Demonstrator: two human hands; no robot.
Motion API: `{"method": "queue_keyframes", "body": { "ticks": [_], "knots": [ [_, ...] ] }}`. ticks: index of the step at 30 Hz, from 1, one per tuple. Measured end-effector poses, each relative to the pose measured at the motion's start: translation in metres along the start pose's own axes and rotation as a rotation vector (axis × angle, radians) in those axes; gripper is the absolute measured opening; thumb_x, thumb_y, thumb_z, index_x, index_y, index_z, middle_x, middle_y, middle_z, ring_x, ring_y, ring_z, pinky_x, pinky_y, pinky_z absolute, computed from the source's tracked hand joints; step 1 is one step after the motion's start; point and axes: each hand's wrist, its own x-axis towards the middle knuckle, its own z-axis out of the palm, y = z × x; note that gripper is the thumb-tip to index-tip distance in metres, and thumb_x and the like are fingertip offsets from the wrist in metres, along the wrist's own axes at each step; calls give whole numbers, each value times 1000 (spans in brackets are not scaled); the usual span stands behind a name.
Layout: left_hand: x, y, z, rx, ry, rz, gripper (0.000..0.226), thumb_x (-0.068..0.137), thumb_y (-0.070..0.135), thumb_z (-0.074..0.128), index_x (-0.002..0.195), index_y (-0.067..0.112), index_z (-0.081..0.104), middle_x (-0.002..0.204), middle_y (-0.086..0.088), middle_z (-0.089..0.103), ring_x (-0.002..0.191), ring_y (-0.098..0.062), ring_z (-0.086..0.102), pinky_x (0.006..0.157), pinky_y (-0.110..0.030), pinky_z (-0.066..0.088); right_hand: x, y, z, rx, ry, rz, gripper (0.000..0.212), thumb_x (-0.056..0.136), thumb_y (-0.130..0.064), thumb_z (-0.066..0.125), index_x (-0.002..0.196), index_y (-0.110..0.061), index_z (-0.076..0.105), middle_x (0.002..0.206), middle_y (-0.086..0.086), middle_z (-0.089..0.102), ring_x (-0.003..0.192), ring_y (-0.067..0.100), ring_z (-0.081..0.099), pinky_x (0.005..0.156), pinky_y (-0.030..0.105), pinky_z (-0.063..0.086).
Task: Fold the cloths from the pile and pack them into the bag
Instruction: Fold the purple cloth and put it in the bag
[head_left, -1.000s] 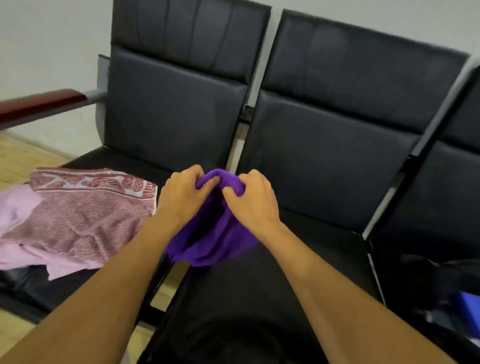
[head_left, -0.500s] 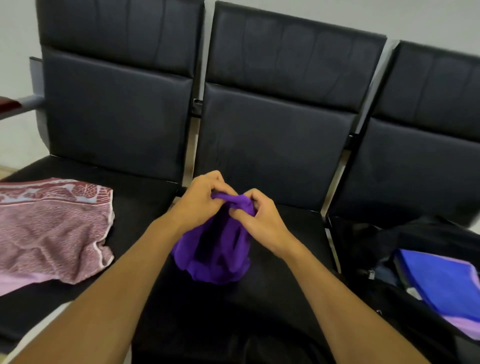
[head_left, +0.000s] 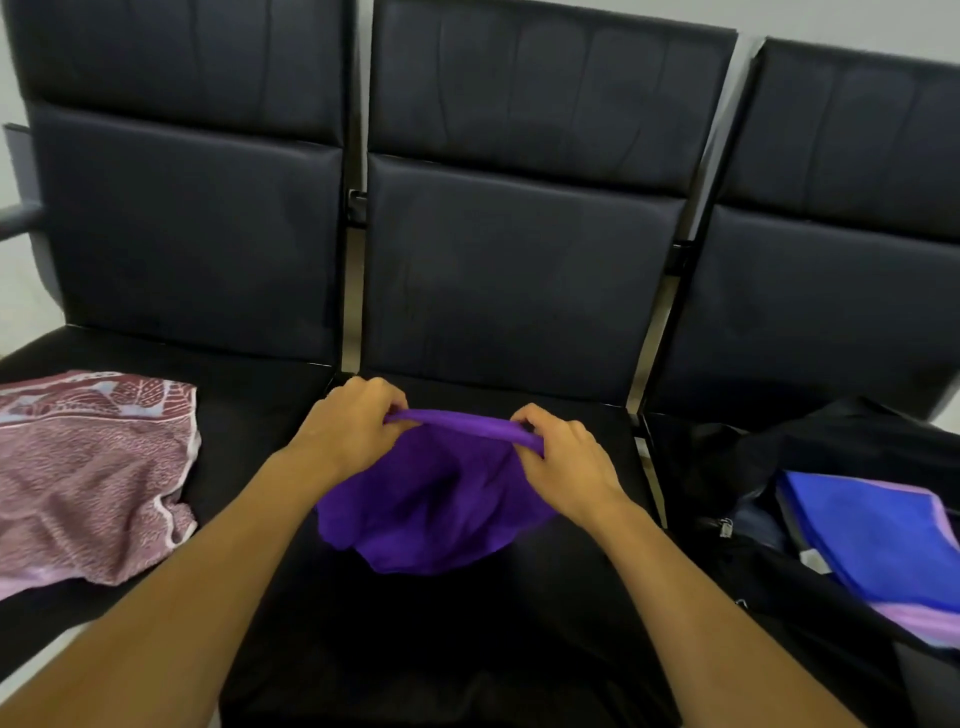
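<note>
Black padded seating in a joined row of three fills the frame, a pale wall showing behind it along the top edge; the centre seat carries the work. Purple cloth sits at frame centre, its upper edge drawn into a taut horizontal band between both hands, the rest hanging in loose folds down to the seat cushion; left hand pinches the left end of that band, fingers curled over the edge, knuckles facing the camera; right hand pinches the right end likewise, thumb and fingers closed on the fabric; both forearms enter from the bottom corners and converge toward centre, wrists roughly level. Patterned maroon cloth lies crumpled on the left seat at the frame's left edge, well apart from the hands; a pale pink layer shows beneath its lower edge. Black bag rests open on the right seat at lower right; blue cloth lies folded inside it.
</note>
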Motion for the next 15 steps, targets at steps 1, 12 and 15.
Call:
{"method": "queue_keyframes", "body": {
  "ticks": [1,12,15],
  "knots": [
    [1,-1,1,4,27,-24,15,95,34,56,94,25,68,86,4,66,82,-16,63,78,-44,55,0,4,-2,-32,4,6,18,100,-24,54,117,-29,57,83,-12,59,67,4,56,54,18,34],
    [10,-4,12,-157,244,-18,32,91,-10,47,106,12,64,97,-7,62,88,-21,60,79,-39,55,-4,8,-22,-92,145,59,25,100,-10,47,123,-17,53,105,-2,58,98,15,58,80,30,47],
    [8,-5,8,-212,260,-45,36,88,-14,49,107,10,66,97,-6,63,89,-20,60,77,-35,53,-6,6,-24,-219,192,15,29,98,-7,46,123,-18,55,114,-3,60,107,16,53,104,35,37]
  ]
}}
